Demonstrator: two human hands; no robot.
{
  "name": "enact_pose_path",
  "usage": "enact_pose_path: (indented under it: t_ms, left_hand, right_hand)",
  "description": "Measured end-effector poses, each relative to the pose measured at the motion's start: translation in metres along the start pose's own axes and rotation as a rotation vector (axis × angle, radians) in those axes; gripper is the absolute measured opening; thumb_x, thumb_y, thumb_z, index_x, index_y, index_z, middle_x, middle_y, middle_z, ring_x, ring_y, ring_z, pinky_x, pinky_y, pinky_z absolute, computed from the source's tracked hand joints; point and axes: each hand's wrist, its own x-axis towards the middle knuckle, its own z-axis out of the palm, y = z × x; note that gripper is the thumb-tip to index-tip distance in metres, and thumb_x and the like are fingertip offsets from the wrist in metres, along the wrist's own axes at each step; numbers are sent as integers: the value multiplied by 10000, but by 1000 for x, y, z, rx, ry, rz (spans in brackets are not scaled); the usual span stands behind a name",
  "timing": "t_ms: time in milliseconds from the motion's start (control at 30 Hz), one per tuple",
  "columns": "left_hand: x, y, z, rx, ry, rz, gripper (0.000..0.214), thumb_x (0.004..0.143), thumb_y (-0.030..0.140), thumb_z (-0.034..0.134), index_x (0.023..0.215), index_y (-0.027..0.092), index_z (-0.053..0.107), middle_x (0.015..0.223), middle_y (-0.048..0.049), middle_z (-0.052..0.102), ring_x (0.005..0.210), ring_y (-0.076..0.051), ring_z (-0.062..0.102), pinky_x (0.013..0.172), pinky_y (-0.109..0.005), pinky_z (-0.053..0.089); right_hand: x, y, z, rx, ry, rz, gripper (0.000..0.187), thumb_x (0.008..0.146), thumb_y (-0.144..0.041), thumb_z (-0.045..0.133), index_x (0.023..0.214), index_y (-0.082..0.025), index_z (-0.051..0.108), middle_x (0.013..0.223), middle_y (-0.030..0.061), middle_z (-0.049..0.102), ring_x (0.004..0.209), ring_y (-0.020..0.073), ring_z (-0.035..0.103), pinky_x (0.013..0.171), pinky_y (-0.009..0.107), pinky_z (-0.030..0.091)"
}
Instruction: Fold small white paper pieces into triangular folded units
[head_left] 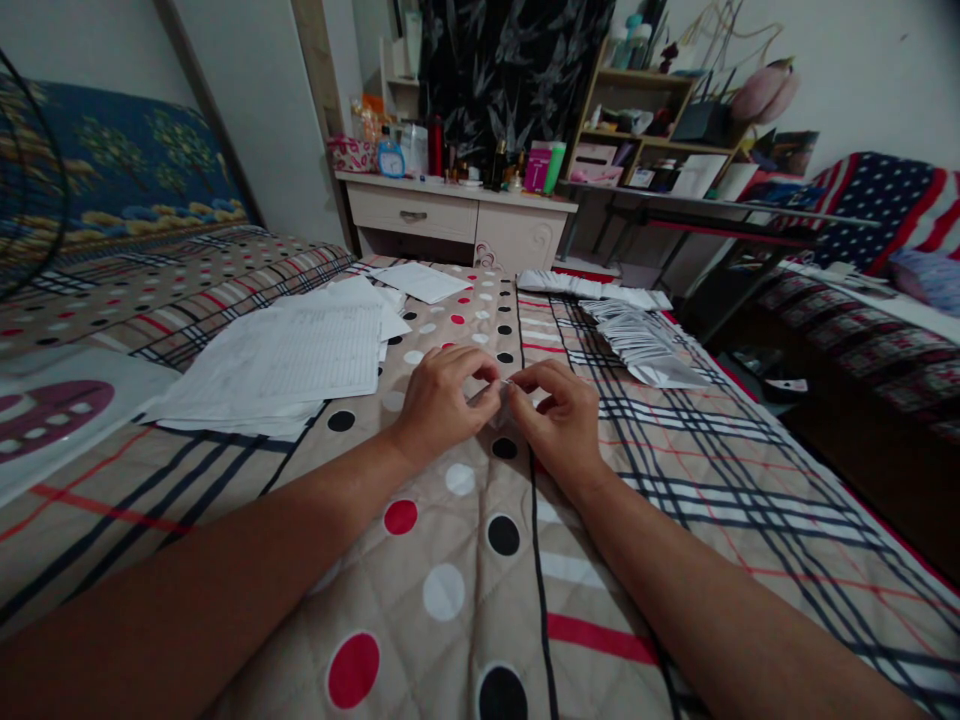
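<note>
My left hand [448,402] and my right hand [557,412] meet over the middle of the bedspread [450,540], fingertips almost touching. Each hand pinches with thumb and forefinger. A tiny pale sliver shows between the two pinches, too small to name. To the left of my hands lies a loose stack of written paper sheets [300,350]. On the right, a row of folded paper strips [634,340] is fanned out, with a longer folded paper bundle [592,290] behind it.
Another white paper [421,281] lies farther back. A white plastic bag [67,410] with a purple print is at the far left. Beyond the bed stands a white dresser [442,215] with bottles and a blue clock [390,158]. The bed's edge drops off at right.
</note>
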Motion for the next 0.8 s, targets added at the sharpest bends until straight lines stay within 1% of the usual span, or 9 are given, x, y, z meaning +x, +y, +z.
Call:
enact_pose_path:
  t_ms: [67,200,267,367,500,667,800]
  left_hand:
    - [-1,0,0,-11,-1,12,51,760,138,592,779,185,583,754,-1,647,754,-159,594,728,-292,424]
    - [-2,-2,-1,-83,-56,29,72,788,141,604,848,182,604,785,-5,654,754,-146,598,734,-278,434]
    - [-3,-4,-1,-103,-76,45,89,784,136,614,861,181,604,794,-7,654,759,-145,600,748,-279,439]
    - [-2,-6,-3,-87,-96,91,96,779,116,601,849,181,594,782,-2,643,747,-142,592,738,-275,434]
    - [-2,-7,-5,-71,-136,140,108,799,107,565,871,182,595,798,-6,639,744,-135,580,720,-261,435]
    - [-3,-7,-6,-69,-112,155,124,800,99,553,880,181,600,802,-5,632,712,-120,571,681,-243,440]
    - [-3,-9,-8,-43,-90,125,80,799,112,556,842,175,579,759,10,603,662,-106,551,650,-236,431]
  right_hand:
    - [0,1,0,1,3,7,100,813,-216,584,746,-196,656,759,35,625,721,166,588,583,257,447]
    - [-1,4,-1,-1,3,15,77,811,-224,588,763,-201,642,751,25,628,712,166,582,580,258,440]
    - [-1,4,-1,0,-5,-5,69,797,-197,585,797,-203,654,759,22,635,707,164,580,585,261,441]
    - [-2,4,-1,8,-18,-47,133,772,-147,570,828,-205,676,773,21,638,703,159,582,596,262,444]
    - [-1,3,-2,10,-22,-73,143,757,-122,565,784,-202,680,753,14,621,691,148,578,602,259,440]
    - [-1,4,-2,30,-11,-66,162,735,-93,568,769,-196,688,735,3,615,677,140,572,602,256,435]
    - [1,6,-4,34,10,-25,193,723,-64,554,762,-191,693,738,3,623,673,137,568,603,256,432]
